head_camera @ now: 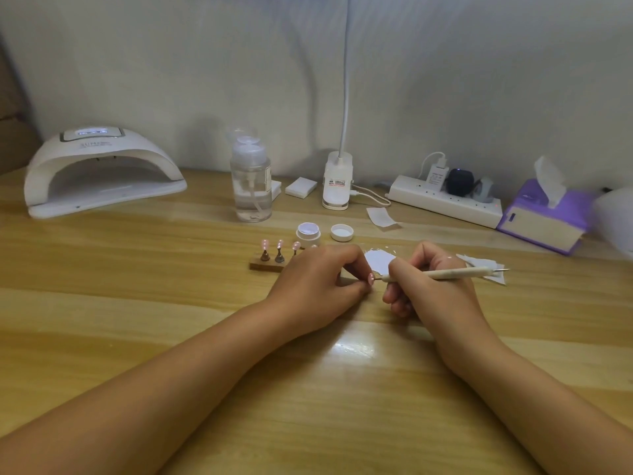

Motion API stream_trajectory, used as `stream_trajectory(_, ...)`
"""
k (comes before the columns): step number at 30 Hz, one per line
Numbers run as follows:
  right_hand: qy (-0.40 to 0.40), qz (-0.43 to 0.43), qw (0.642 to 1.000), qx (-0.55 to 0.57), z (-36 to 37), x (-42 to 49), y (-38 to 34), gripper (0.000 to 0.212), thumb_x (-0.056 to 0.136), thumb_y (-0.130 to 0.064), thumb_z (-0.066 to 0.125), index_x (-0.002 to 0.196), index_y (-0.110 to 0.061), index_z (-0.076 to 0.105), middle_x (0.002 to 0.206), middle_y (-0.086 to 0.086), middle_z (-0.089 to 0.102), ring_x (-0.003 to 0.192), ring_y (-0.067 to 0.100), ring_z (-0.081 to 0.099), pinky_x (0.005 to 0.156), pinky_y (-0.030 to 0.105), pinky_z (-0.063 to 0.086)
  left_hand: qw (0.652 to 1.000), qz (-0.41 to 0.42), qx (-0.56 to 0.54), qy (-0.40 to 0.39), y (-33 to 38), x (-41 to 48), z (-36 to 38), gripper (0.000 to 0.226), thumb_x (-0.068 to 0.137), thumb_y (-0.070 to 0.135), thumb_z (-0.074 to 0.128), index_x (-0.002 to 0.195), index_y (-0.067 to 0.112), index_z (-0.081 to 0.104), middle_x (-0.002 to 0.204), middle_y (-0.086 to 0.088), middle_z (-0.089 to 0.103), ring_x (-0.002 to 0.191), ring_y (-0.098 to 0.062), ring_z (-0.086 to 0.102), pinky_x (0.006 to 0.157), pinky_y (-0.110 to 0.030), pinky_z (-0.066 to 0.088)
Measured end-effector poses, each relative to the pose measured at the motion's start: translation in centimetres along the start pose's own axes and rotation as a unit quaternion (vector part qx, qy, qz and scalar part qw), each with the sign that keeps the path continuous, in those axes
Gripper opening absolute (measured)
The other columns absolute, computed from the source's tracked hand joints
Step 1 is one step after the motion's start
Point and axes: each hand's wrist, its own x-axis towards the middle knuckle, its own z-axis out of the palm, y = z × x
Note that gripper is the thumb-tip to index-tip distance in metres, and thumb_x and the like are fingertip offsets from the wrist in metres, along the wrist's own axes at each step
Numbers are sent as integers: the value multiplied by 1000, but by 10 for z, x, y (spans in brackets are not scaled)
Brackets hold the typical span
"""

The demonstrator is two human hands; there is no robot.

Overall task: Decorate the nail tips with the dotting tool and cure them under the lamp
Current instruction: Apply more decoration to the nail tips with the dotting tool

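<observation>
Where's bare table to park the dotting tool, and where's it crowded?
Bare wood lies left, between the white dome-shaped curing lamp, the clear pump bottle and the wooden stand of pink nail tips. Crowded: around the small white jar, its white lid and the white paper palette.

The left grip covers one end of the brown wooden nail-tip stand and part of the small pink nail tip it pinches. The thin neck of the white desk lamp runs off the top edge. Lettering on the white domed curing lamp is blurred.
</observation>
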Motion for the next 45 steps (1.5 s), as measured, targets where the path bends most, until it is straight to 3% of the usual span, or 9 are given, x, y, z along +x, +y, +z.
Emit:
stream_trajectory(7,26,-2,999,43,0,0,-2,26,83,-7,59,63,-16,46,50,8,62,38,11,48,40,21,40,1000,0,-3,-1,1,0,0,14,86,24,69,81,36,63,81,27,63,63,7,50,61,-23,32)
stream_trajectory(12,85,-51,992,80,-4,2,-3,23,94,-23,65,82,-15,48,46,-4,46,38,6,38,35,17,31,1000,5,-18,5,-1,0,0,9,86,24,71,83,31,67,81,28,64,62,8,50,61,-22,33)
stream_trajectory(18,126,-64,990,23,-25,20,-3,21,95,-35,63,89,-16,58,60,-2,64,45,6,48,44,17,39,1000,16,-17,12,-1,-1,0,11,85,21,72,81,31,68,82,28,65,60,7,51,60,-16,33)
stream_trajectory(23,107,-24,991,-72,-32,27,12,17,89,-23,65,84,-16,50,66,1,73,40,2,49,44,16,38,1000,21,-8,12,2,-2,-1,21,85,19,73,77,36,64,77,30,62,64,15,51,61,-12,31)
stream_trajectory(27,76,-24,985,-153,-29,25,13,21,87,-27,65,79,-11,52,62,-4,72,49,2,57,61,32,48,1000,18,-21,9,2,-2,-1,14,85,18,72,79,30,68,78,26,63,63,14,50,63,-19,34)
stream_trajectory(31,51,-25,978,-199,-28,24,12,26,88,-34,64,80,-12,54,64,-7,73,67,11,63,76,46,54,1000,17,-20,9,2,-2,0,12,85,18,72,81,28,69,71,30,60,61,17,50,60,-15,32)
stream_trajectory(34,56,-23,979,-196,-28,24,12,27,88,-37,64,80,-13,54,64,-8,73,70,12,65,79,48,54,1000,14,-18,8,2,-2,0,11,86,17,72,81,28,69,67,35,58,60,18,50,57,-8,29)
stream_trajectory(41,52,-25,978,-199,-27,25,12,27,88,-39,64,79,-15,54,65,-9,73,80,16,67,83,50,53,1000,12,-20,7,2,-2,0,6,86,19,71,84,25,71,69,28,60,60,17,49,57,-10,29)
stream_trajectory(45,54,-33,983,-170,-28,26,15,25,89,-34,64,80,-13,53,65,-6,73,68,12,65,71,42,52,1000,11,-16,5,1,-1,0,7,86,20,71,84,26,70,74,27,62,62,18,49,58,-10,27)
